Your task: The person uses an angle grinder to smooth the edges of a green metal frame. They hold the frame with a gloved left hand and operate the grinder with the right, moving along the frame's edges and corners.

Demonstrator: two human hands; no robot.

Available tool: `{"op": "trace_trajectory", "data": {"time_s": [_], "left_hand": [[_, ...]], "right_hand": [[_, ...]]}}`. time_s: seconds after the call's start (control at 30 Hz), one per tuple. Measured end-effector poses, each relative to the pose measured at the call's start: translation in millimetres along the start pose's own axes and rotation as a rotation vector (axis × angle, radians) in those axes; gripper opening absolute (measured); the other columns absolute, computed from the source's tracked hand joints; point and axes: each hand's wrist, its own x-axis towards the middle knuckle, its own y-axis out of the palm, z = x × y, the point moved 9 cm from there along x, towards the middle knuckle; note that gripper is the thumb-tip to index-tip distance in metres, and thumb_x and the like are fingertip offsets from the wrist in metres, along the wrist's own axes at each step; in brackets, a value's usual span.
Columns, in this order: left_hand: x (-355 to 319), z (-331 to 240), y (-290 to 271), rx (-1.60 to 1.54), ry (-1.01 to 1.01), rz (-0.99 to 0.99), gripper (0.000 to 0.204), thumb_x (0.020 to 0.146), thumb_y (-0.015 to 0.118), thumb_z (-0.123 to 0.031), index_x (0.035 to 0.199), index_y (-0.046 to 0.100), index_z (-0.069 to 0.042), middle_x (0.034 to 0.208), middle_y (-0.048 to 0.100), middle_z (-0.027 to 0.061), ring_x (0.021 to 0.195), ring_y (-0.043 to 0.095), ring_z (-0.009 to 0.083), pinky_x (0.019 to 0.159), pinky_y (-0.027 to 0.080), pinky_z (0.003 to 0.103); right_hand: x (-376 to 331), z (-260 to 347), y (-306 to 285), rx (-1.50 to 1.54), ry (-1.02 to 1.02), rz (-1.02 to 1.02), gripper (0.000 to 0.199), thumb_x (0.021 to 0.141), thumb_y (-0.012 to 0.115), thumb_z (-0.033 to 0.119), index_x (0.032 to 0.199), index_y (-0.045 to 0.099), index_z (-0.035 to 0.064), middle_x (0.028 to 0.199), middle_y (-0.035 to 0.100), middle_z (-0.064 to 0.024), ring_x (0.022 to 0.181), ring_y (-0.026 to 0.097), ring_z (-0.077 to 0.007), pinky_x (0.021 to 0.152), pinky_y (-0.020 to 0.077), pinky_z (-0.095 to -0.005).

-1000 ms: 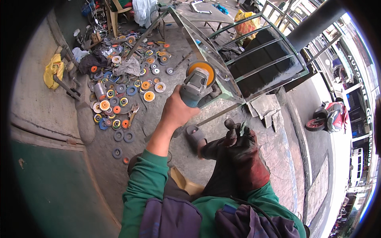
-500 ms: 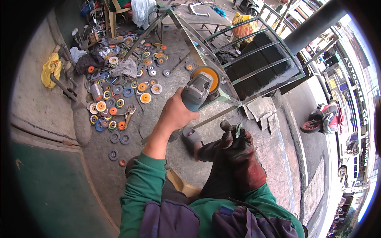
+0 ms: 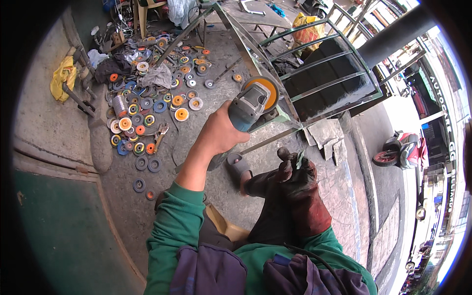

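Note:
My bare left hand (image 3: 220,132) is closed round the body of an angle grinder (image 3: 246,105), whose orange disc (image 3: 271,94) faces away from me beside a green-grey metal frame (image 3: 284,119). Whether the disc touches the frame I cannot tell. Over my right thigh, my right hand (image 3: 304,194) wears a dark, worn red work glove. Its fingers are bent round a small pale green flat piece (image 3: 300,160), with only the tip of it showing. What the piece is stays unclear.
Many grinding discs (image 3: 181,114) lie scattered on the concrete floor at left, with grey cloth (image 3: 156,77) among them. A barred metal panel (image 3: 324,92) leans beyond the frame. Flat grey slabs (image 3: 325,135) lie right of it. A red motorcycle (image 3: 404,150) stands by the road.
The view has tilted slightly, so the background sits a little differently. My left hand with the grinder has shifted slightly up and right; my right hand keeps its grip on the green piece.

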Motion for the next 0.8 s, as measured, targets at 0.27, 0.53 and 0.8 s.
{"op": "trace_trajectory", "data": {"time_s": [0.27,0.53,0.8], "left_hand": [[1,1,-5,0.015,-0.039,-0.046,0.066,0.065,0.085,-0.021,0.123,0.062,0.0,0.111,0.075,0.0267,0.109,0.073,0.0459,0.094,0.058,0.047],[4,3,-8,0.035,-0.043,-0.071,0.07,0.065,0.087,-0.022,0.126,0.061,0.0,0.112,0.075,0.0272,0.111,0.073,0.0457,0.097,0.058,0.047],[4,3,-9,-0.013,-0.004,-0.073,0.071,0.065,0.086,-0.02,0.128,0.061,0.0,0.114,0.075,0.0266,0.111,0.073,0.0443,0.096,0.058,0.046]], "right_hand": [[-1,0,2,-0.013,0.003,-0.009,0.041,0.094,0.078,0.025,0.121,0.067,-0.004,0.12,0.072,-0.0165,0.089,0.074,-0.0235,0.075,0.0608,-0.0355],[-6,-2,19,-0.033,0.005,0.042,0.018,0.1,0.07,0.013,0.111,0.069,-0.0021,0.13,0.067,-0.0218,0.093,0.069,-0.0159,0.079,0.0625,-0.0304],[-3,0,8,0.018,0.021,0.04,0.034,0.097,0.075,0.022,0.119,0.068,-0.003,0.12,0.071,-0.0172,0.092,0.072,-0.0226,0.078,0.0601,-0.0342]]}}
